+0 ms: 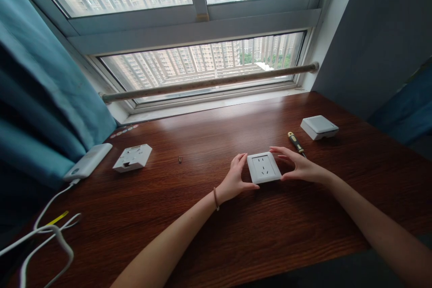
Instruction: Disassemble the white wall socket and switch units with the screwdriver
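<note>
Now, just right of and below the frame's centre, the squarish white socket (264, 167) sits between left hand (233, 181) and right hand (299, 167), neither clearly nearer, each holding its edges with thumb and fingers spread wide.

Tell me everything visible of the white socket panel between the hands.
The socket panel is white, squarish and plastic-looking, its frame surrounding five dark slots: two above, three below. It faces up over the brown desk; whether it rests there is unclear. The left hand grips its left side, the right hand its right; nothing is plugged in.
</note>
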Demonstrator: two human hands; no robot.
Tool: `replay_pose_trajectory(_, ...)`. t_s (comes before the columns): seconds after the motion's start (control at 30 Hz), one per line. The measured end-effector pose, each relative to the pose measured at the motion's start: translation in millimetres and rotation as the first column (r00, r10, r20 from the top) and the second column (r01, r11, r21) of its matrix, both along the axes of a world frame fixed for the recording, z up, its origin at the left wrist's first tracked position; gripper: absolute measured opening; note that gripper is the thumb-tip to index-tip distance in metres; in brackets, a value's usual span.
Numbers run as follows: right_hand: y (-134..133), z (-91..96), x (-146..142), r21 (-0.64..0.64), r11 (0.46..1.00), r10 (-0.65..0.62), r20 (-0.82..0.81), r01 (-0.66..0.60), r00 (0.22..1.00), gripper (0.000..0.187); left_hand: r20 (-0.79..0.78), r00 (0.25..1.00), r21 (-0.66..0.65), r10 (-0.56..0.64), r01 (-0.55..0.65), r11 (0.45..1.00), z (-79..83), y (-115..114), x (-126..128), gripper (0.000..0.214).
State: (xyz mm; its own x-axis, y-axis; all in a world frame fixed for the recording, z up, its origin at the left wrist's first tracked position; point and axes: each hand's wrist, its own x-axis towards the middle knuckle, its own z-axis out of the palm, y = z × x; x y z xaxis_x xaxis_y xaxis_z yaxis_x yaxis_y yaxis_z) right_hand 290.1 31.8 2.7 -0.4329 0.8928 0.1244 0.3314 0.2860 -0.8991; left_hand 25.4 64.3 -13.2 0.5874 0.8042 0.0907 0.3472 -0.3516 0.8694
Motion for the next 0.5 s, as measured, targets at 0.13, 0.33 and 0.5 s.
replay_pose_trajectory(0.13, -0.4, 2.1, -1.6, -0.030, 0.999, 0.011, -0.036, -0.012, 0.999, 0.085, 0.010, 1.000, -0.007, -0.005, 0.005, 1.000, -1.8, 1.0, -0.4, 0.103)
replay_pose_trajectory(0.33, 1.1, -1.7, -3.7, -0.175, 0.980, 0.056, -0.224, -0.096, 0.973, 0.085, -0.004, 1.000, 0.007, -0.007, 0.007, 1.000, -3.9, 2.2, 0.4, 0.102)
replay_pose_trajectory(0.5, 2.6, -4.1, -2.9, -0.231, 0.963, 0.073, -0.281, -0.141, 0.957, 0.087, 0.018, 1.000, 0.004, 0.018, -0.019, 1.000, -1.4, 3.4, -1.3, 0.101)
